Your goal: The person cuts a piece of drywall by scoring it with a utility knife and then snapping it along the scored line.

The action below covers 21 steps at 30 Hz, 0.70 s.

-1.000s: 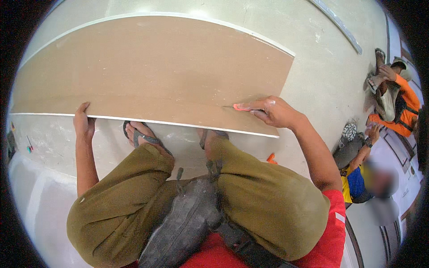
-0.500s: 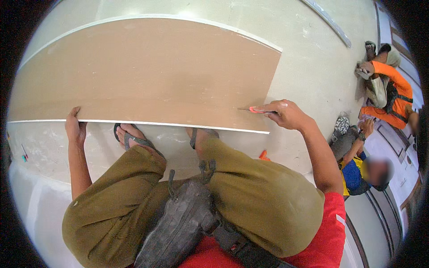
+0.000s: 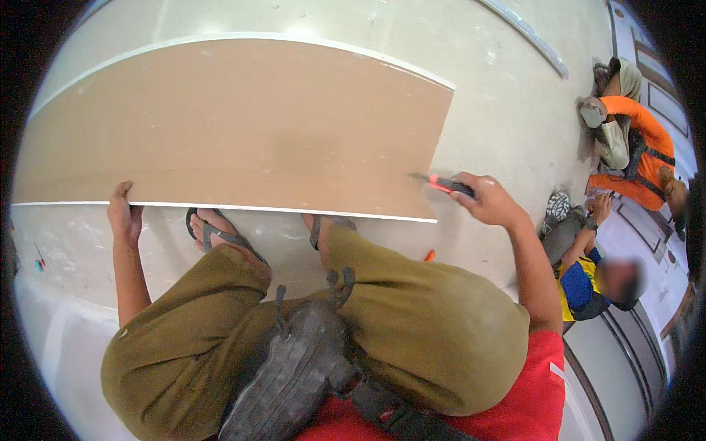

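Note:
A long brown-faced board (image 3: 243, 125) with white edges, like plasterboard, lies flat in front of me. My left hand (image 3: 125, 213) grips its near edge towards the left, thumb on top and fingers hidden underneath. Near the board's right end, my right hand (image 3: 489, 200) holds a red and black utility knife (image 3: 450, 185). The thin blade points left over the brown surface. Whether the tip touches the board I cannot tell.
Beyond the board lies a long metal strip (image 3: 526, 37). A small orange item (image 3: 429, 256) rests by my right knee, and a small tool (image 3: 40, 257) lies far left. Two people sit at the right, one in orange (image 3: 640, 140), another in blue and yellow (image 3: 581, 287).
My right hand has shifted slightly right and turned, showing more of the knife's handle. The blade has moved right along the board. My left hand keeps its hold on the edge.

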Available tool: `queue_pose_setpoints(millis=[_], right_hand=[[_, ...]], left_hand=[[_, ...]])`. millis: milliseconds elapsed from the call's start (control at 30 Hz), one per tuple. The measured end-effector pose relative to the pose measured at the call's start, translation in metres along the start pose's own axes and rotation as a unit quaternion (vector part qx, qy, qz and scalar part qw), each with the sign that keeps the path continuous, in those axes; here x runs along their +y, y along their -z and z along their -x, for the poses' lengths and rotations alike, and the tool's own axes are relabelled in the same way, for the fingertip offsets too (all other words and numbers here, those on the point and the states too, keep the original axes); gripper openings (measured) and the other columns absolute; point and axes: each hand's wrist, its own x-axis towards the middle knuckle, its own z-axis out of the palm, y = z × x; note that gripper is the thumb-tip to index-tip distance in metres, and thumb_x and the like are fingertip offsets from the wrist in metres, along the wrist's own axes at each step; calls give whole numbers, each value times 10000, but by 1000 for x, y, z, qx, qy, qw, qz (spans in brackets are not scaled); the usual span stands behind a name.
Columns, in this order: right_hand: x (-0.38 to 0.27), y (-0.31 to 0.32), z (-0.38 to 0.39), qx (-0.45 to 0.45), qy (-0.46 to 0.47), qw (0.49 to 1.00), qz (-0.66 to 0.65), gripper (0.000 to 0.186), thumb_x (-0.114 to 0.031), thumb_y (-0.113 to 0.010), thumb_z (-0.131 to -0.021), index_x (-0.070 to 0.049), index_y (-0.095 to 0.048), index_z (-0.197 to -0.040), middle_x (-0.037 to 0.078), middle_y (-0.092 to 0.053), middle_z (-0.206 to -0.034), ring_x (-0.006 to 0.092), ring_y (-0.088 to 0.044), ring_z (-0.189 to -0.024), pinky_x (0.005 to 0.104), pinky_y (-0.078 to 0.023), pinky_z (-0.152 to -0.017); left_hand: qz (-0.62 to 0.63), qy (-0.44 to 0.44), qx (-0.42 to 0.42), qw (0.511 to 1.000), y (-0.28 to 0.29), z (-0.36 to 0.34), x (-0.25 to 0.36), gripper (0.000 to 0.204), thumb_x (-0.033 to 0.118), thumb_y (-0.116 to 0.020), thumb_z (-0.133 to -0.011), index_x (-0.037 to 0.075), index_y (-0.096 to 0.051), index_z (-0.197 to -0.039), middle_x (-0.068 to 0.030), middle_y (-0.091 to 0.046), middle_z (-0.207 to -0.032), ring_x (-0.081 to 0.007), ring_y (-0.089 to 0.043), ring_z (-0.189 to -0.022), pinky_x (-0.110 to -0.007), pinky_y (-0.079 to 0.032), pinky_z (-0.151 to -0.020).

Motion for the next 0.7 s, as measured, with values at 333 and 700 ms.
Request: queue_pose_setpoints(millis=[333, 700], right_hand=[[-67, -38, -61, 6, 51, 999, -4, 505, -520, -510, -1089, -118, -772, -1251, 222, -761, -1042, 404, -721, -1047, 505, -556, -943], [-67, -37, -75, -34, -10, 999, 25, 644, -666, -537, -1031, -96, -833, -1077, 248, -764, -934, 412, -746, -960, 514, -581, -861]], left_hand=[[-12, -8, -10, 1000, -5, 2, 3, 262, 132, -662, -977, -48, -666, -1167, -133, -695, -1122, -263, -713, -1025, -381, -629, -853], [-22, 0, 11, 1000, 0, -2, 2, 263, 139, -661, -981, -13, -684, -1195, -113, -706, -1151, -237, -706, -1027, -381, -600, -825]])
